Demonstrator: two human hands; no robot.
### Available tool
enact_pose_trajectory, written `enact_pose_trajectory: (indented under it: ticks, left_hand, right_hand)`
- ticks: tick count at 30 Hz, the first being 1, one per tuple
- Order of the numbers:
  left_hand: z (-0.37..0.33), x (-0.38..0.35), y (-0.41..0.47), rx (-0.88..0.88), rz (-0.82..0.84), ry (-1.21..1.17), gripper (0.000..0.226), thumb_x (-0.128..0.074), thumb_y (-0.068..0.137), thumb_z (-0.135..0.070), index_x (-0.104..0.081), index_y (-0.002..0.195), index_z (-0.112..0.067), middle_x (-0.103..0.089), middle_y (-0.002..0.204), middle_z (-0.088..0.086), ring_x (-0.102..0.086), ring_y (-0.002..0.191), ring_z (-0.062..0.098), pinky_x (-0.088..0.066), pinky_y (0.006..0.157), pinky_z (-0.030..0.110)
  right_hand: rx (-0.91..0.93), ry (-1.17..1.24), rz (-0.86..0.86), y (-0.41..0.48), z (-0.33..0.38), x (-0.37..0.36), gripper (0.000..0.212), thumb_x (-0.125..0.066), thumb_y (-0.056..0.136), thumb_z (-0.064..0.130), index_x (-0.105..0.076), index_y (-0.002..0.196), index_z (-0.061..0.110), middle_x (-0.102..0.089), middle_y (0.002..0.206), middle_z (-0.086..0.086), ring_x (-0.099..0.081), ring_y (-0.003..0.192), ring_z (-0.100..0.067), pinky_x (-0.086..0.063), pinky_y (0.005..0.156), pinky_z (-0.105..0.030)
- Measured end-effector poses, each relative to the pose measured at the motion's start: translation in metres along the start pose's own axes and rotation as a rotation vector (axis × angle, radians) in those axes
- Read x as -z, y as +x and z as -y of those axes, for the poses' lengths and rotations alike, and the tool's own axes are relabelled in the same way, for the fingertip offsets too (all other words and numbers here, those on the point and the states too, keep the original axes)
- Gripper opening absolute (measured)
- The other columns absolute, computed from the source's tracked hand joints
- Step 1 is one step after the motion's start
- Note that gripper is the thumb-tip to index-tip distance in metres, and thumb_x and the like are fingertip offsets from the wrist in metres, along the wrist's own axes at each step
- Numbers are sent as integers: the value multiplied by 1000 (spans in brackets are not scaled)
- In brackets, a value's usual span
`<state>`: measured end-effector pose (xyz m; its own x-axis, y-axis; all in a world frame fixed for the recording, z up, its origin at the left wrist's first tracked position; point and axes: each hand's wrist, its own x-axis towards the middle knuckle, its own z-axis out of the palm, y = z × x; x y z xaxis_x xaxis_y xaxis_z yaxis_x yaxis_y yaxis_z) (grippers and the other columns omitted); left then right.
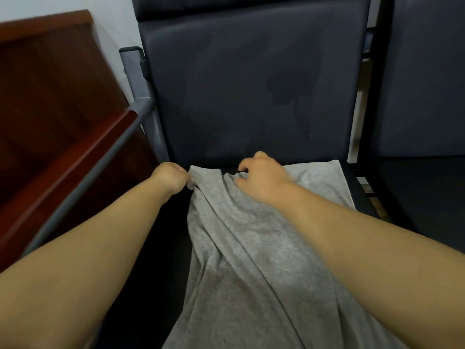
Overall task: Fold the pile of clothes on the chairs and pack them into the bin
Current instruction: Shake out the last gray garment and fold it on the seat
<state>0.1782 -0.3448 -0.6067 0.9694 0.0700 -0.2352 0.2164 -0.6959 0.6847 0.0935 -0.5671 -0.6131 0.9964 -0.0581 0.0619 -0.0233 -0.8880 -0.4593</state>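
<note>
At far left stands a reddish wooden desk (47, 117). Beside it, the left hand (171, 178) has its fingers clamped on the far left corner of a grey garment (251, 248) draped over the dark chair (251, 84) seat. Further right, the right hand (264, 177) rests on the cloth, fingers apart and curled.

Two hands (173, 178), one grey garment (251, 260), two chairs (251, 84).
</note>
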Motion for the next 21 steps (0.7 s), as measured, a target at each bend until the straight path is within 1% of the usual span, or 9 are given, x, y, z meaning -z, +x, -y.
enact_pose_trajectory:
  ticks: [2, 3, 5, 9, 12, 15, 18, 20, 21]
  left_hand:
    - [1, 3, 2, 5, -23, -182, 21, -64, 97, -12, -62, 77, -15, -67, 86, 11, -56, 68, 21, -45, 53, 28]
    - [0, 4, 4, 4, -44, -274, 23, -62, 99, -14, -59, 76, -17, -64, 81, 8, -51, 63, 17, -37, 48, 25]
    - [-1, 7, 7, -10, -87, -412, 27, -60, 101, -15, -56, 75, -19, -58, 72, 3, -45, 57, 13, -31, 47, 24]
    - [-1, -1, 14, -50, -131, -422, 19, -61, 101, -18, -62, 82, -18, -63, 75, 3, -51, 57, 13, -40, 48, 26]
    - [5, -11, 3, -23, -180, -437, 6, -68, 97, -20, -62, 96, -21, -71, 93, 5, -65, 68, 15, -51, 56, 29]
    - [21, -8, -38, -31, -190, -275, 17, -77, 87, -27, -60, 87, -23, -72, 88, 9, -72, 83, 30, -61, 74, 40]
    - [48, 1, -112, -35, -18, -32, 15, -79, 86, -26, -66, 82, -20, -72, 76, 5, -73, 78, 27, -60, 74, 39]
    - [59, 10, -160, -30, 89, 116, 16, -80, 85, -32, -70, 80, -20, -73, 75, 2, -72, 76, 21, -62, 75, 39]
    - [64, 18, -184, -13, 144, 134, 18, -80, 84, -34, -72, 81, -18, -74, 77, 3, -72, 76, 20, -61, 71, 35]
  right_hand:
    - [4, -55, 113, 16, 12, -4, 22, -64, 94, 38, -72, 107, 23, -63, 109, 1, -63, 99, -24, -56, 84, -37]
    - [-4, -85, 143, 23, 15, -5, 18, -63, 95, 34, -74, 104, 22, -67, 106, 1, -65, 98, -25, -57, 85, -38]
    - [-32, -105, 98, 37, 18, -5, 16, -62, 96, 26, -76, 99, 19, -72, 103, -2, -67, 97, -27, -59, 86, -40]
    - [-177, 78, -37, 51, 13, -5, 15, -63, 92, 20, -77, 88, 18, -74, 95, -1, -68, 88, -23, -61, 80, -38]
    - [-208, 3, 34, 44, 10, -11, 17, -59, 96, 16, -74, 103, 16, -72, 108, -5, -66, 94, -25, -59, 81, -35]
    - [-127, -2, 45, 14, 25, -5, 24, -56, 98, 24, -65, 119, 17, -67, 115, -4, -62, 98, -24, -52, 77, -33]
    - [20, -41, 65, -36, 53, -7, 32, -54, 98, 21, -64, 128, 19, -62, 132, -1, -59, 119, -23, -49, 93, -37]
    - [89, 28, 148, -67, 67, -17, 24, -57, 98, 21, -68, 119, 23, -64, 129, 2, -60, 119, -22, -50, 98, -36]
    - [117, 42, 200, -82, 74, -22, 23, -58, 98, 23, -68, 118, 24, -64, 127, 2, -61, 117, -22, -51, 98, -36]
